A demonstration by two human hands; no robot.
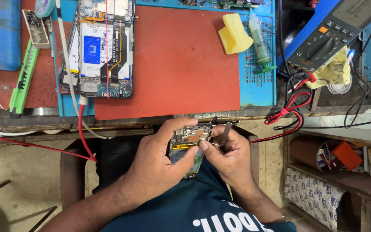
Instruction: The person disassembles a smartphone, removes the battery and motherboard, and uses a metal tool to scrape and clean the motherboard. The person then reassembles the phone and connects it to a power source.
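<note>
My left hand (157, 161) grips an opened phone (190, 141) with its back cover off, circuit board showing, held over my lap just below the bench edge. My right hand (230, 157) holds metal tweezers (225, 135) beside the phone's right side, with a finger touching the board. A second opened phone (104, 47) lies on the red mat (177, 60) at the upper left of the bench.
A yellow sponge (233, 33) and a small glue bottle (259, 41) rest on the blue mat (258, 86). A blue multimeter (331, 34) with red and black leads (290, 109) sits at the right. A green cutter (22, 79) lies at the left. Shelves (340, 172) stand at the lower right.
</note>
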